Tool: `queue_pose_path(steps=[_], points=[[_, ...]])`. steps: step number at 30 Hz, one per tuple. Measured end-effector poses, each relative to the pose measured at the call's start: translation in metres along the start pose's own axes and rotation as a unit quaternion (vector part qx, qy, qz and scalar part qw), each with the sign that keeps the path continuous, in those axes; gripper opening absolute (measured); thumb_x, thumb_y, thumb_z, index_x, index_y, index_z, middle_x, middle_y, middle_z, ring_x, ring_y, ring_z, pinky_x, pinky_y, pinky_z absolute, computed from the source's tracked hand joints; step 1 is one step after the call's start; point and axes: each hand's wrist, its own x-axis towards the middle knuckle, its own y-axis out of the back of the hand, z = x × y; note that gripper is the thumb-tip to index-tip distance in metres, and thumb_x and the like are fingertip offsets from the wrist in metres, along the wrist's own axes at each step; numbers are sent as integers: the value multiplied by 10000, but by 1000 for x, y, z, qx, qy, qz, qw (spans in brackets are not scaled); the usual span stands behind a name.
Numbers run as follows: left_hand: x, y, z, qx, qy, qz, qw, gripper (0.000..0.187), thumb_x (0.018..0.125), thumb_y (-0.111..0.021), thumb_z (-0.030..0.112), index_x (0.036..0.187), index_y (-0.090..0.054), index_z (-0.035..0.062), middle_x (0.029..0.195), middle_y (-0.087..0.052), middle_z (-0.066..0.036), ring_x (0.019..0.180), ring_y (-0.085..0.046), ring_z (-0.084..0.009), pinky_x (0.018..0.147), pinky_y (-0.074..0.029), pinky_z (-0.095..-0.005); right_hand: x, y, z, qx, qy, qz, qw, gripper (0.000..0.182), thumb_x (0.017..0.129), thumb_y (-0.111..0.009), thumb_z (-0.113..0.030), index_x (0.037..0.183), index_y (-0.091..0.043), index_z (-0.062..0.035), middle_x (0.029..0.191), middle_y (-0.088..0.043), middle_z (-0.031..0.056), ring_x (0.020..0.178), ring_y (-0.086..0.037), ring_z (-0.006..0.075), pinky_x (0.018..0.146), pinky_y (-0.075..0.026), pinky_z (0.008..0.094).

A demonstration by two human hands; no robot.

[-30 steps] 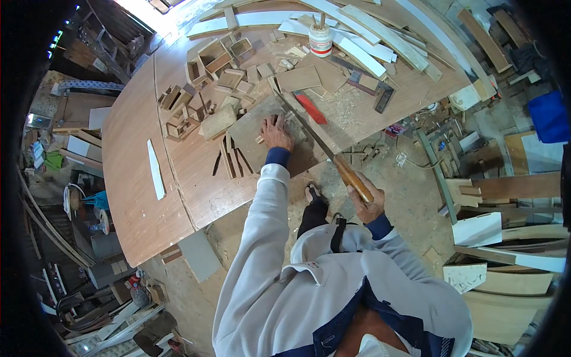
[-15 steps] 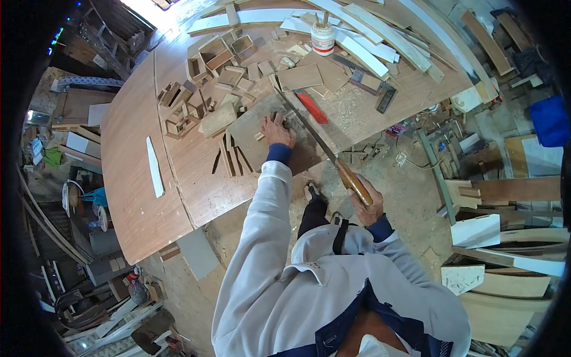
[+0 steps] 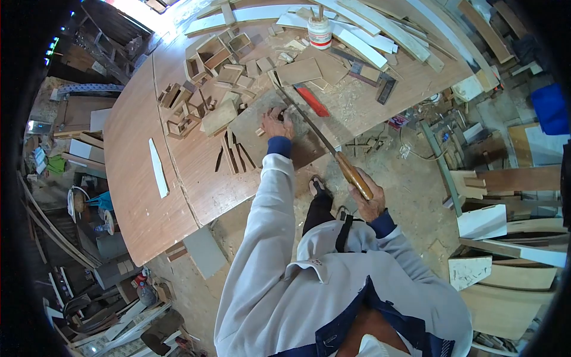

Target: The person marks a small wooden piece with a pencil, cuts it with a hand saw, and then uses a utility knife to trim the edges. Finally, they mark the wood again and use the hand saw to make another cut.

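My right hand [image 3: 370,195] is wrapped round the wooden handle [image 3: 352,176] of a hand saw. Its long, narrow blade [image 3: 315,130] runs up and left across the worktable, passing just right of my left hand. My left hand [image 3: 277,124] presses down with curled fingers on a grey board [image 3: 247,122]. The pale end of a small piece of wood [image 3: 260,131] sticks out at its left side; the rest is hidden under the fingers. A red tool [image 3: 311,101] lies right of the blade. Thin dark-edged wood strips [image 3: 236,153] lie left of my wrist.
Small wooden frames and boxes [image 3: 214,52] crowd the table's far side. A white glue jar [image 3: 319,33] holding a brush stands near long white-faced strips [image 3: 360,44]. A metal square [image 3: 385,88] lies near the right edge. A white strip [image 3: 158,168] rests on the left panel.
The saw and right hand sit slightly lower and further right in view. My left hand's fingers look more curled. The whole view has shifted a little.
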Motion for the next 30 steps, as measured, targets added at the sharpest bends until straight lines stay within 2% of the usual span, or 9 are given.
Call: queue_pose_path(steps=[4,6,12,14,16,18,23,25,30], points=[[8,-7,-5,-3,18,19,1000,275,765,-648,348,973,-699,176,1148,-614,-149,1173,-473,-327,1035,-266,-474,1,-1,-4,-14,15,6,1000,426,849,-637,-98,1236,-516,35,1081,-638,171,959,-633,194,819,-491,289],[6,-8,-2,33,23,30,999,280,769,-644,358,975,-700,177,1154,-612,-141,1173,-475,-324,1030,-275,-476,1,-4,-6,-7,56,32,998,430,811,-646,-90,1203,-528,40,1004,-650,217,853,-681,286,726,-527,309],[7,3,19,98,70,-3,993,321,784,-620,419,1008,-697,202,1192,-595,-121,1167,-477,-343,1010,-301,-480,-5,0,-7,-19,71,47,996,400,817,-638,-83,1182,-537,45,929,-657,214,759,-688,288,651,-531,314],[8,2,20,117,65,-3,991,334,788,-613,438,1020,-695,213,1194,-594,-115,1167,-477,-350,1005,-304,-483,-9,3,-9,-16,63,42,997,395,818,-638,-83,1179,-539,43,939,-656,213,774,-688,286,662,-531,314],[11,10,31,141,115,-58,982,435,767,-625,538,1051,-693,215,1284,-545,-120,1232,-435,-328,1033,-302,-461,-11,3,-8,-12,56,36,998,390,819,-637,-82,1177,-541,41,949,-654,213,788,-687,284,673,-532,314],[10,7,29,152,106,-42,982,444,767,-618,544,1056,-689,213,1285,-543,-122,1232,-431,-331,1024,-313,-465,-12,3,-6,-16,89,47,995,390,820,-636,-84,1180,-542,34,983,-649,213,827,-684,290,695,-532,318],[14,0,20,195,85,-20,977,453,767,-610,547,1054,-685,205,1258,-555,-130,1204,-452,-341,997,-343,-476,-16,5,-8,-20,83,41,996,384,824,-631,-81,1183,-545,24,1019,-646,210,877,-675,310,731,-531,329],[16,2,19,172,122,-77,975,440,788,-585,525,1143,-647,273,1361,-459,-116,1301,-349,-344,1067,-235,-523,-17,5,-10,-27,94,47,994,381,827,-630,-82,1183,-547,21,1023,-646,210,885,-673,316,740,-530,333],[20,5,21,147,146,-108,972,461,774,-585,527,1148,-640,264,1373,-442,-124,1311,-332,-347,1069,-226,-526,-21,6,-12,-9,78,45,996,380,832,-629,-76,1190,-547,21,1052,-647,203,912,-674,293,763,-525,323]])
